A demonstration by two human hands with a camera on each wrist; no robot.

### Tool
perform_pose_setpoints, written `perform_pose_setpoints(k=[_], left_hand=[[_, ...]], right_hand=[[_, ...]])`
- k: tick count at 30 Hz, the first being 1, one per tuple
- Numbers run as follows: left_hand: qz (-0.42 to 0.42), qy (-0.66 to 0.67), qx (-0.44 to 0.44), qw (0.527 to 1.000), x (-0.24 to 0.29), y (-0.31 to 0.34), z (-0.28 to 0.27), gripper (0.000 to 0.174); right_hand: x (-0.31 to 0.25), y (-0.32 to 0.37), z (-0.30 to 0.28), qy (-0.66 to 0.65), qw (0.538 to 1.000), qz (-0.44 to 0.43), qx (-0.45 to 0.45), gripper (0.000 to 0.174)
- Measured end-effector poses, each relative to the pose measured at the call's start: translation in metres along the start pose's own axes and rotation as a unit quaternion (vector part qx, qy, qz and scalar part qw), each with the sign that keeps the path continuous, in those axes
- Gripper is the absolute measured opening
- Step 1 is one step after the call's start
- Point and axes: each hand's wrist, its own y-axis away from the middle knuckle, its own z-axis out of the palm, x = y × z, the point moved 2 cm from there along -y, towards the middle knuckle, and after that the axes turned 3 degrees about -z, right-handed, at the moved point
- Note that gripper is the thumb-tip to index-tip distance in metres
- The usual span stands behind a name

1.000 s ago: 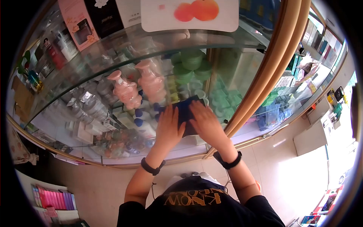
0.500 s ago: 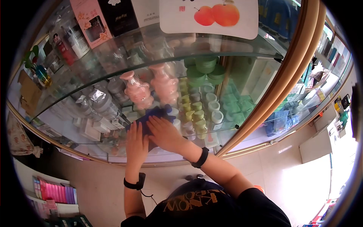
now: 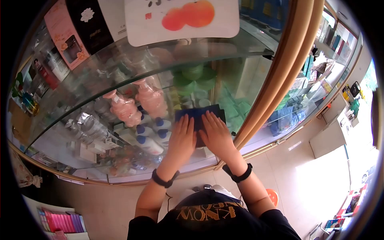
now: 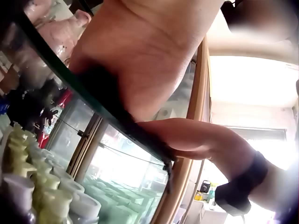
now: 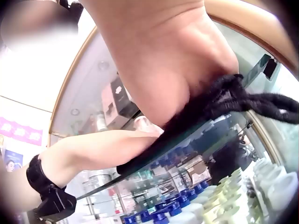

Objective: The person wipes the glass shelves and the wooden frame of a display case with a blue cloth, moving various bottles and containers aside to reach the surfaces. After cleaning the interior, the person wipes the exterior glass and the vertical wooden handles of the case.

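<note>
In the head view a dark blue cloth [image 3: 198, 120] lies on the glass shelf [image 3: 160, 72] near its front edge. The left hand [image 3: 183, 138] rests on the cloth's left part, fingers straight. Beside it the right hand [image 3: 216, 134] presses flat on the right part, fingers extended, the thumbs close together. Both wrist views show the palms from below at the glass edge; in the right wrist view dark fabric [image 5: 224, 100] bunches under the right hand [image 5: 163, 60]. The left hand [image 4: 135, 51] covers a dark patch of fabric in the left wrist view.
Below the glass stand pink bottles [image 3: 152, 100], white bottles with blue caps [image 3: 150, 145] and green jars [image 3: 194, 74]. A white card with red fruit [image 3: 182, 24] and boxes [image 3: 90, 26] are at the back. A wooden frame [image 3: 280, 72] rises at the right.
Both hands and the cloth went left along the glass, then came back right, where the hands now lie side by side. The head view has shifted too.
</note>
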Motion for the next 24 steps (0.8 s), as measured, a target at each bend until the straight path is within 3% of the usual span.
perform_pose_setpoints(k=[5,12,24], left_hand=[[0.036,-0.034,-0.014,0.999,-0.01,-0.05,0.035,0.051],[0.042,-0.071,-0.006,0.997,-0.014,-0.065,0.048,0.051],[0.026,0.004,-0.009,1.0,0.025,0.003,0.01,0.054]], right_hand=[[0.041,-0.024,0.032,0.069,0.996,0.054,0.003,0.059],[0.058,-0.044,0.041,0.018,0.993,0.105,-0.044,0.06],[-0.002,0.021,-0.016,0.031,0.997,0.063,0.017,0.058]])
